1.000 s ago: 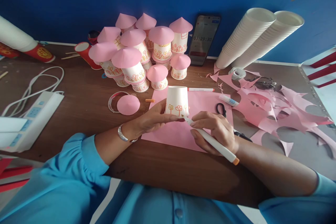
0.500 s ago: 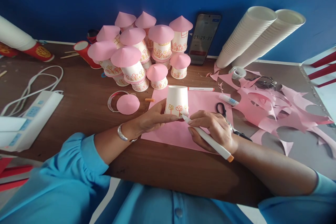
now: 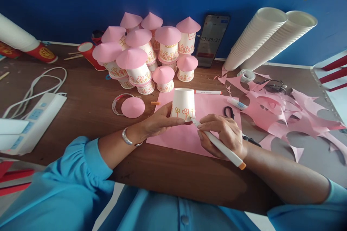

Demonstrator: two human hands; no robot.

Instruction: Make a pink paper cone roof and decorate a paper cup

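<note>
My left hand (image 3: pixel 159 121) grips a white paper cup (image 3: pixel 183 100) that is upside down, its rim at the bottom. Red and yellow flowers are drawn around the cup near the rim. In my right hand (image 3: pixel 223 135) is a white marker (image 3: pixel 223 149) with an orange end, and its tip touches the cup low on the right side. Under both hands lies a sheet of pink paper (image 3: pixel 173 139). Scissors (image 3: pixel 229 112) rest partly hidden behind my right hand. An orange marker cap (image 3: pixel 155 103) sits left of the cup.
Several decorated cups with pink cone roofs (image 3: pixel 131 59) stand at the back, beside a phone (image 3: pixel 213 41) showing a timer. Tall stacks of paper cups (image 3: pixel 255 39) lean at the right. Pink paper scraps (image 3: pixel 287 112) cover the right side. A power strip (image 3: pixel 35 121) lies left.
The marker tip has shifted slightly to the right along the cup's lower edge, my right hand moving with it. My left hand keeps its hold on the cup.
</note>
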